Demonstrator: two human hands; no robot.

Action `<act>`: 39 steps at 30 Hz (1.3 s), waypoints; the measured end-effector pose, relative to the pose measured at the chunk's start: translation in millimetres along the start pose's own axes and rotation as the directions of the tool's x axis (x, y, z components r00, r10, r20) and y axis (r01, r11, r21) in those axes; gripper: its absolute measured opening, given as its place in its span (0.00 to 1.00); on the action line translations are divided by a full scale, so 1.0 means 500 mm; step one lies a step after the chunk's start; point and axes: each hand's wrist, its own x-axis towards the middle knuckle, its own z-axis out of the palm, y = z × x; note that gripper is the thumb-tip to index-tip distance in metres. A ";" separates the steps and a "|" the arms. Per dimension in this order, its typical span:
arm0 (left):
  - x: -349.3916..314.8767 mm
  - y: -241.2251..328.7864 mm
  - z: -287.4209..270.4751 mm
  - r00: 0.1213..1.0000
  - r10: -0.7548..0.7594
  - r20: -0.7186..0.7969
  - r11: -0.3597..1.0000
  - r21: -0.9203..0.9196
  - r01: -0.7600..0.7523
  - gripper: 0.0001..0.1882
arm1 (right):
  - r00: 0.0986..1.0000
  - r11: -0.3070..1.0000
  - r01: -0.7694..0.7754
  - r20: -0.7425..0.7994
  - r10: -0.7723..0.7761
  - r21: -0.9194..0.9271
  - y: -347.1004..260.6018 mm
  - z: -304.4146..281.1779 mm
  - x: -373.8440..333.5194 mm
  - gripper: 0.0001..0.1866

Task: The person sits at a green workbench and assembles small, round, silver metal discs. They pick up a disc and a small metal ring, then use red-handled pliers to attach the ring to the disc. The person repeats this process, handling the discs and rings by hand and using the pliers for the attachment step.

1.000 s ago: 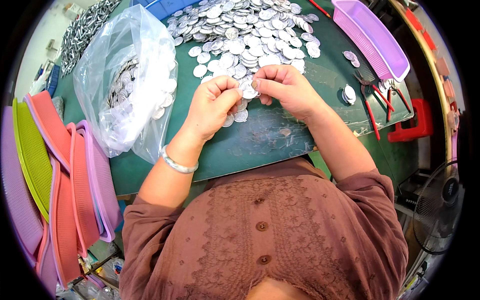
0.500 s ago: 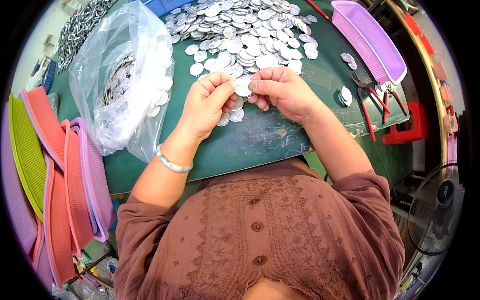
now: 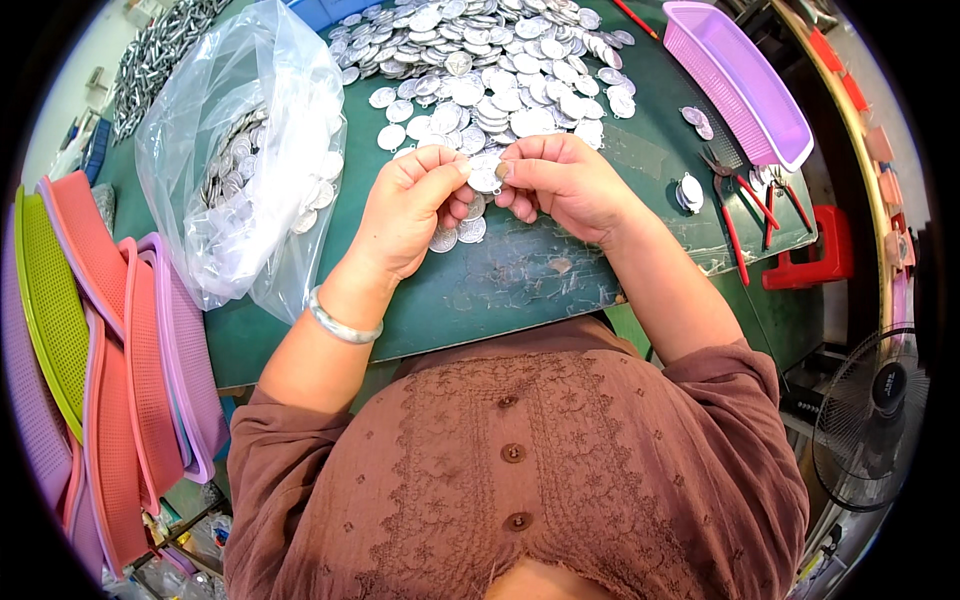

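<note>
Between my two hands is a round silver medallion (image 3: 484, 176) with a small loop at its edge. My left hand (image 3: 418, 205) pinches it from the left with thumb and forefinger. On the other side, my right hand (image 3: 565, 185) grips its right edge, the thumb pressed against it. Below my left fingers a few loose medallions (image 3: 471, 230) lie on the green table. Just beyond my hands spreads a large heap of medallions (image 3: 500, 85). To the left, a clear plastic bag (image 3: 285, 215) holds more of them.
Red-handled pliers (image 3: 728, 205) and a second pair (image 3: 790, 190) lie at right, near a small stack of medallions (image 3: 689, 193). A purple basket (image 3: 740, 75) stands behind. Pink, purple and green baskets (image 3: 110, 300) pile up at left. A red stool (image 3: 815, 255) and a fan (image 3: 868, 420) are at right.
Almost nothing differs. My hands keep the same grip on the medallion, with only a very slight shift of the whole view.
</note>
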 end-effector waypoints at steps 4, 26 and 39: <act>0.000 0.000 0.000 1.000 0.005 0.005 1.000 -0.020 -0.004 0.04 | 1.000 1.000 0.017 -0.026 -0.017 0.019 0.000 0.006 0.000 0.05; -0.013 0.015 0.006 0.989 0.030 0.144 0.976 0.209 -0.060 0.05 | 0.999 0.986 0.036 0.011 -0.035 -0.162 -0.022 -0.012 -0.008 0.07; -0.009 0.012 -0.004 0.981 0.047 0.187 0.938 0.331 -0.107 0.06 | 0.998 0.986 -0.042 0.044 0.050 -0.163 -0.022 -0.013 -0.008 0.07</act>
